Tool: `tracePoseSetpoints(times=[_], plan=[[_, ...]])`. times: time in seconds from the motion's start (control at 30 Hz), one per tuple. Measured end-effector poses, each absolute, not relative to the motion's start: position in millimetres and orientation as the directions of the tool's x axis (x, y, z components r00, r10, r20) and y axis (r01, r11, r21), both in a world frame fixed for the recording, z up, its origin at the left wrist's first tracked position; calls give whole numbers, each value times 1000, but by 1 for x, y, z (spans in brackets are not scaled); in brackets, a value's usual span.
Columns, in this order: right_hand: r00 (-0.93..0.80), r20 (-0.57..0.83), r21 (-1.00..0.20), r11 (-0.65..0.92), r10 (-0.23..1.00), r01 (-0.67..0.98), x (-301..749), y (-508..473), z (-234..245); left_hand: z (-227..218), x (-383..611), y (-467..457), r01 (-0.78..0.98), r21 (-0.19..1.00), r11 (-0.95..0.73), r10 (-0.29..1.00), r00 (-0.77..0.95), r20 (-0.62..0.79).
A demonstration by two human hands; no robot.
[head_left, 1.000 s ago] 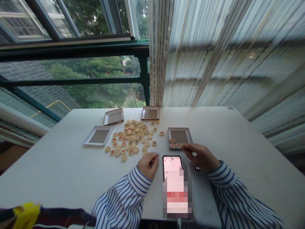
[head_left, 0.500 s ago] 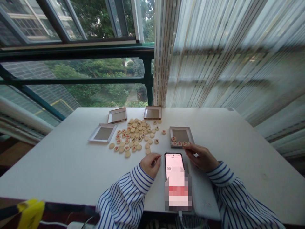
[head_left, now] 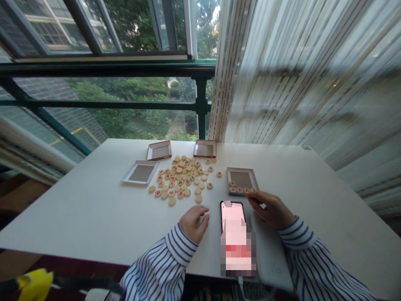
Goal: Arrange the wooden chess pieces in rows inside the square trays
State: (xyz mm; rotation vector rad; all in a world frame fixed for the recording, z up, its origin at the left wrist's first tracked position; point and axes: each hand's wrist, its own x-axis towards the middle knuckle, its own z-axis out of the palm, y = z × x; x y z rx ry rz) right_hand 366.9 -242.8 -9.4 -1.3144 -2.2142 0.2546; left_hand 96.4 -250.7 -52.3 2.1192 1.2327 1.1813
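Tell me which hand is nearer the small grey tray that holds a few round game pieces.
Right. The right hand has its fingertips at the near edge of the small grey rectangular tray; the left hand rests on the white table, across the black-framed smartphone from it.

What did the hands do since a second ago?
The right hand slid rightward along the near edge of the grey rectangular tray, where the row of round wooden game pieces grew longer. The left hand drew back slightly. The loose pile of pieces, lit phone and other trays stayed put.
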Motion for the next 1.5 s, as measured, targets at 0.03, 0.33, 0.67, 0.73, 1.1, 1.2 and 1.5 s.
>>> tracePoseSetpoints(times=[0.03,0.33,0.67,0.73,1.1,1.2,1.5], plan=[[-383,357,-411,512,852,755,366,-242,-8,-52,93,-251,506,689,-519,853,246,461],[-481,331,-309,575,811,757,353,-236,10,-44,67,-252,562,667,-489,861,191,471],[-554,306,-243,627,774,741,340,-225,26,-45,57,-256,570,673,-471,858,120,499],[-576,287,-220,638,766,738,338,-223,27,-45,55,-256,575,669,-470,853,104,511],[-637,257,-189,684,727,704,320,-215,34,-48,38,-255,616,658,-433,852,42,521],[-648,228,-185,685,727,704,314,-213,35,-50,34,-254,620,654,-434,846,30,533],[-714,117,-111,723,691,682,293,-204,36,-53,16,-247,682,609,-405,816,-30,577]])
